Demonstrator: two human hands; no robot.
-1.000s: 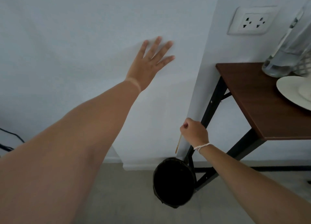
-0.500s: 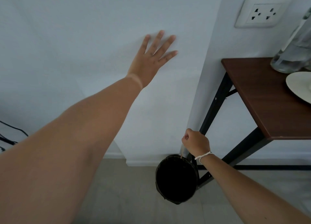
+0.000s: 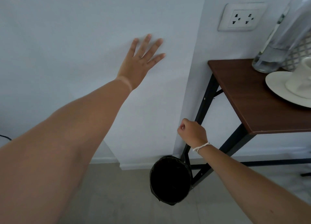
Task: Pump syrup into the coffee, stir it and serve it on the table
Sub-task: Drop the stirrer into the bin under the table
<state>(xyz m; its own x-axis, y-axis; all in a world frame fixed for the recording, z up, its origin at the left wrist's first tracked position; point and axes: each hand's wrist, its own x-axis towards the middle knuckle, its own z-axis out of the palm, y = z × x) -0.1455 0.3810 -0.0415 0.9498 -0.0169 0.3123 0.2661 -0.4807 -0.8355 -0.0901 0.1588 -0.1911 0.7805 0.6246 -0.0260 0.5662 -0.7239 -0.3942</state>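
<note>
My left hand (image 3: 141, 62) lies flat against the white wall with its fingers spread and holds nothing. My right hand (image 3: 191, 133) hangs lower, beside the table leg and directly above the black waste bin (image 3: 168, 158). Its fingers are curled in and nothing shows in them. At the right edge a white cup (image 3: 301, 82) stands on a white saucer (image 3: 277, 89) on the brown table (image 3: 244, 92). A clear glass bottle (image 3: 277, 47) stands behind them, its top cut off by the frame. No stirrer is visible.
The table has black metal legs (image 3: 205, 102) and stands against the wall corner. A white double wall socket (image 3: 242, 17) sits above it. The bin stands on the tiled floor (image 3: 117, 198) by the leg's foot. A dark cable shows at the far left.
A thin wooden stick hung from my right hand over the bin a second ago; it no longer shows. My left hand has stayed on the wall.
</note>
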